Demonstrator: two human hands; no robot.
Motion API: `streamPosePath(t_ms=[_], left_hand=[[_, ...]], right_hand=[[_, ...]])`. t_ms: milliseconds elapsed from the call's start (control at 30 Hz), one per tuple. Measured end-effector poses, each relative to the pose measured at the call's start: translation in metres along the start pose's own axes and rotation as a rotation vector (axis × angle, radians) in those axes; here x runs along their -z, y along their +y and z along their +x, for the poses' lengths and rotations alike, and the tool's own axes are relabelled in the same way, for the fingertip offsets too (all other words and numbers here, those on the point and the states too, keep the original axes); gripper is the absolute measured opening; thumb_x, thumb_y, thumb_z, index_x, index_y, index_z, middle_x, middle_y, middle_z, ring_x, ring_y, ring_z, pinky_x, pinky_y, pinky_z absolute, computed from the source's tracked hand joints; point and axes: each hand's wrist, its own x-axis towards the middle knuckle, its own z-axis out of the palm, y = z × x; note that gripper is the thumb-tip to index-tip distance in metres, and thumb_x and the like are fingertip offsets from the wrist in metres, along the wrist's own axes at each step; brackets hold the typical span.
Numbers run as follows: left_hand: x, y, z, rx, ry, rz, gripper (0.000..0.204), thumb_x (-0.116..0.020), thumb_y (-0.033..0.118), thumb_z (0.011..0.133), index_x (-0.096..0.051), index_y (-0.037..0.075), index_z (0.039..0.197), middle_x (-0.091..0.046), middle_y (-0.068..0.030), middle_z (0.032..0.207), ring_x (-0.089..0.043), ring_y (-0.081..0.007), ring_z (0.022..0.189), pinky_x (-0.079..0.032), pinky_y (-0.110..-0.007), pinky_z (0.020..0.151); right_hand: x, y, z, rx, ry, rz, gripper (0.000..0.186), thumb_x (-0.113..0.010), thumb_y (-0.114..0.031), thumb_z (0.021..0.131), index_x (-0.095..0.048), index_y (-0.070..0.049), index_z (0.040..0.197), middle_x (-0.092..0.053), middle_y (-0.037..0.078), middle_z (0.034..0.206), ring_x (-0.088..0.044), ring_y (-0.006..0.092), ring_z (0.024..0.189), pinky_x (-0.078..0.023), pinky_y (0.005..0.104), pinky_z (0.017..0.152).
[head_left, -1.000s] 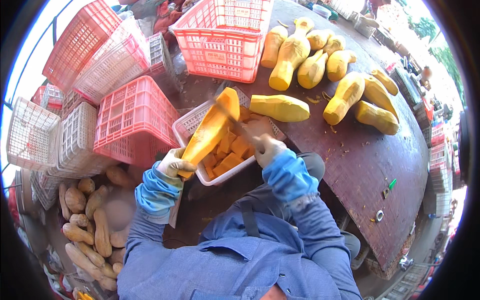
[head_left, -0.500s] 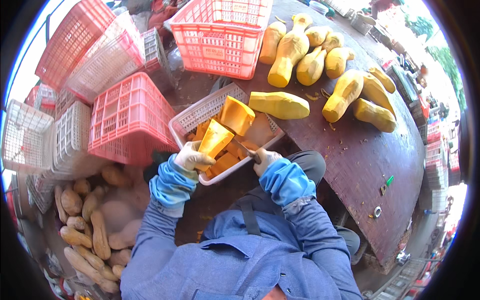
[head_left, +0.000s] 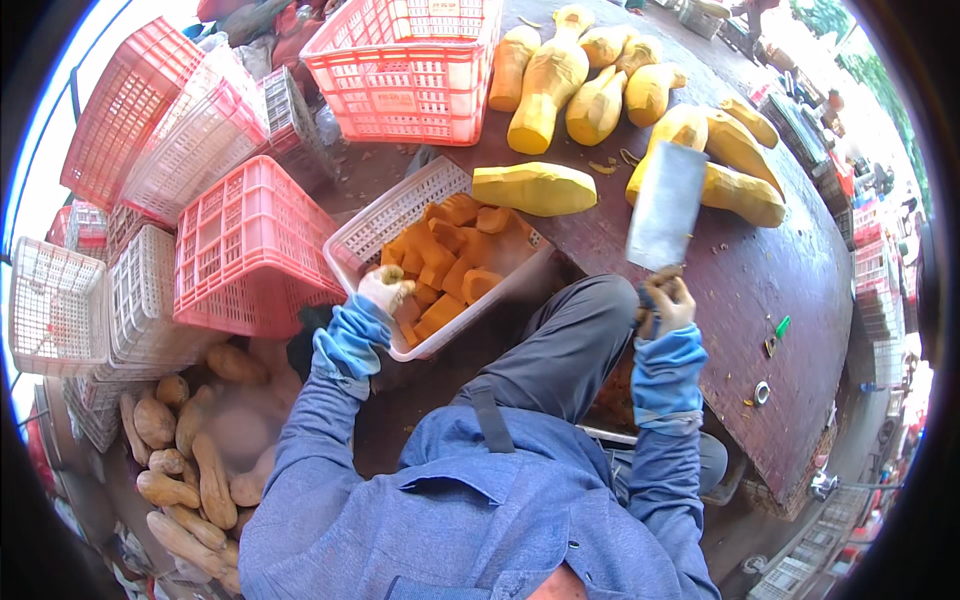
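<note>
My right hand (head_left: 667, 303), in a pale glove, grips the handle of a cleaver (head_left: 667, 205). Its broad grey blade points away from me above the dark red table, hiding part of a peeled squash behind it. My left hand (head_left: 387, 289), also gloved, is curled closed at the near left rim of a white plastic basket (head_left: 352, 243); nothing shows between its fingers. Orange squash chunks (head_left: 440, 262) fill much of that basket. A peeled yellow squash (head_left: 535, 189) lies on the table edge beside the basket.
Several peeled squashes (head_left: 548, 95) lie at the far side of the table (head_left: 740, 330). Unpeeled squashes (head_left: 212, 480) are piled on the floor at my left. Pink crates (head_left: 255, 245) and white crates stand on the left, another pink crate (head_left: 410, 90) beyond the basket.
Two large squash pieces, one held by my left hand, now lie no longer above the chunks. My right hand has swung right with the cleaver, away from the basket. My left hand is closed without a piece.
</note>
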Motion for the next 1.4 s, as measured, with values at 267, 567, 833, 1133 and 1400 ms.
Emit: streamPosePath(t_ms=[267,567,833,1133,1400], left_hand=[[-0.061,-0.075,-0.017,-0.005,0.019,0.127,0.054,-0.086,0.010,0.079,-0.064,-0.005,0.126,-0.074,-0.0142,0.103,-0.071,-0.0221,0.096,-0.057,-0.034,0.084],[-0.128,0.124,0.099,-0.422,0.329,0.082,0.116,-0.096,0.028,0.067,-0.029,-0.001,0.157,-0.036,-0.0249,0.158,-0.034,-0.0363,0.148,-0.027,-0.039,0.124],[-0.244,0.203,0.095,-0.421,0.389,0.656,0.094,-0.089,0.050,0.072,-0.047,0.013,0.147,-0.043,-0.0184,0.148,-0.044,-0.0393,0.135,-0.039,-0.046,0.114],[-0.342,0.231,0.149,-0.459,0.297,0.309,0.057,-0.079,0.031,0.086,-0.063,0.001,0.132,-0.061,-0.0219,0.133,-0.060,-0.0354,0.123,-0.048,-0.039,0.106],[-0.155,0.055,0.048,-0.828,0.312,0.598,0.065,-0.085,0.024,0.071,-0.064,0.000,0.128,-0.061,-0.0219,0.135,-0.060,-0.0380,0.123,-0.046,-0.046,0.109]], right_hand=[[0.169,0.062,0.026,-0.305,0.143,0.213,0.015,-0.071,-0.015,0.086,-0.058,-0.011,0.088,-0.054,0.005,0.068,-0.050,0.0194,0.048,-0.041,0.0365,0.044],[0.277,0.087,0.023,-0.376,0.298,0.013,0.017,-0.069,-0.024,0.095,-0.066,-0.008,0.098,-0.061,0.004,0.072,-0.057,0.0187,0.055,-0.049,0.0353,0.051],[0.341,0.123,0.014,-0.136,0.584,-0.787,0.033,-0.073,-0.017,0.091,-0.067,0.000,0.118,-0.074,0.013,0.100,-0.071,0.0232,0.092,-0.054,0.0370,0.083],[0.317,0.083,0.005,-0.265,0.651,-0.989,0.045,-0.076,-0.021,0.084,-0.066,-0.005,0.126,-0.067,0.021,0.121,-0.064,0.0378,0.114,-0.051,0.0462,0.100],[0.293,0.063,-0.004,0.055,0.770,-0.963,0.024,-0.077,-0.019,0.083,-0.074,-0.008,0.104,-0.070,0.022,0.105,-0.064,0.0406,0.106,-0.051,0.0500,0.094]])
